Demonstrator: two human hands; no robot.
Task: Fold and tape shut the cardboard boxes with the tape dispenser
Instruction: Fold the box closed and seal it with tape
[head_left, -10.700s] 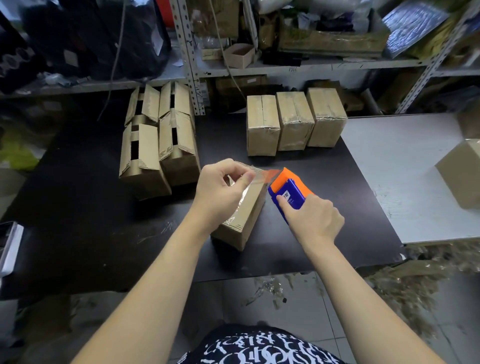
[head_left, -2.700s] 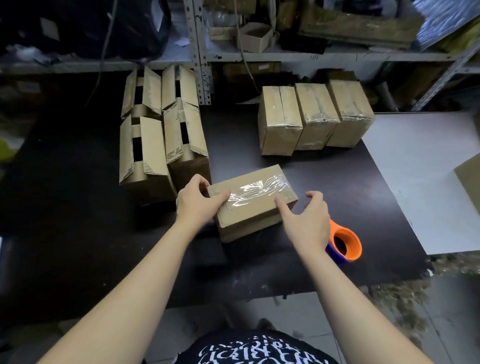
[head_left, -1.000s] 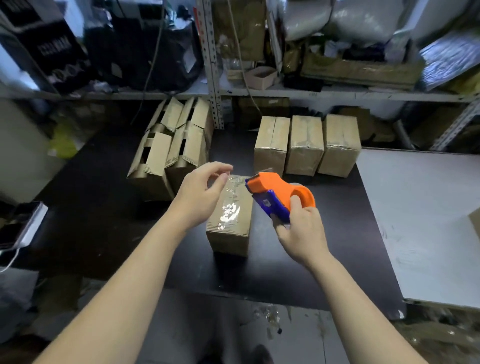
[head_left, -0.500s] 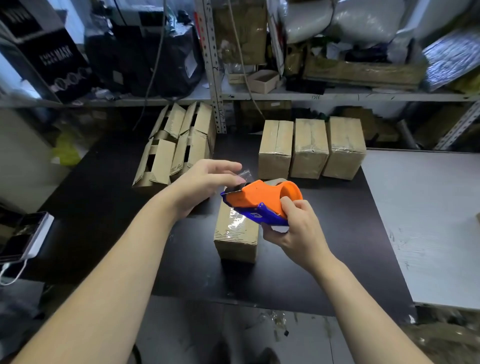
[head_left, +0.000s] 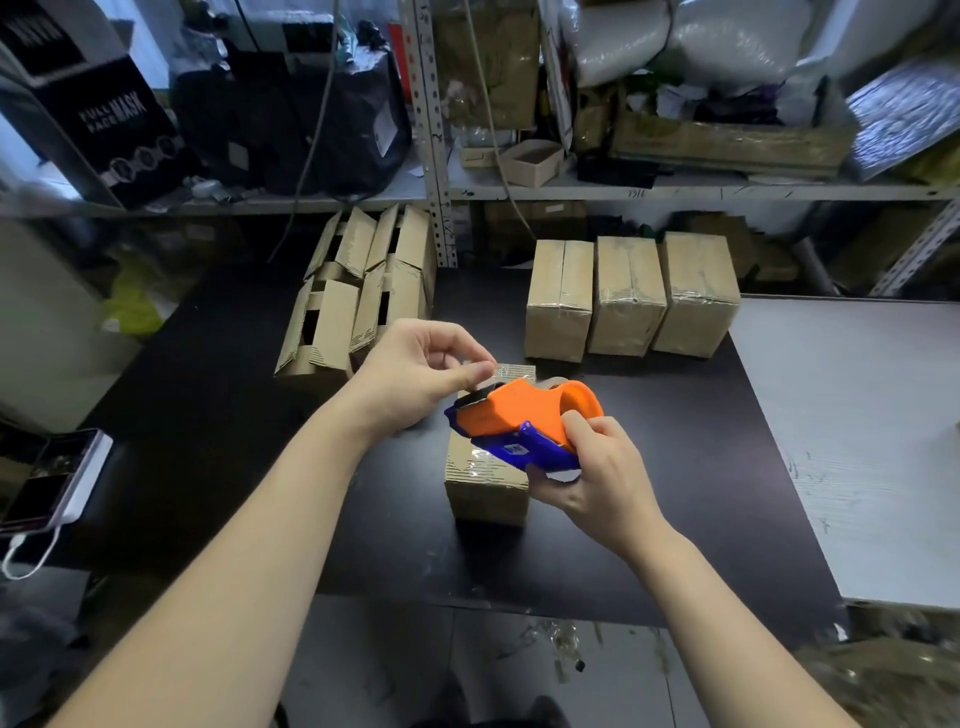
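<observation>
The dark bench (head_left: 208, 415) was viewed from above. A single cardboard box (head_left: 485, 486) was stood near the middle of the bench, towards its front edge, with clear tape visible on its top face. The tape dispenser (head_left: 524, 421), orange with a blue underside, was held above this box, clear of the bench. It was gripped by the right hand (head_left: 597, 478), whose fingers were curled round the rear of the body. The left hand (head_left: 415, 379) was raised at the dispenser's front end, with thumb and forefinger pinched on the tape end (head_left: 493, 378) and the other fingers curled. Three taped boxes (head_left: 628, 296) were set side by side, touching, along the rear edge. A group of untaped boxes (head_left: 358, 291) with flaps raised was stacked at the rear, left of them. A phone (head_left: 52, 478) was laid at the left edge.
</observation>
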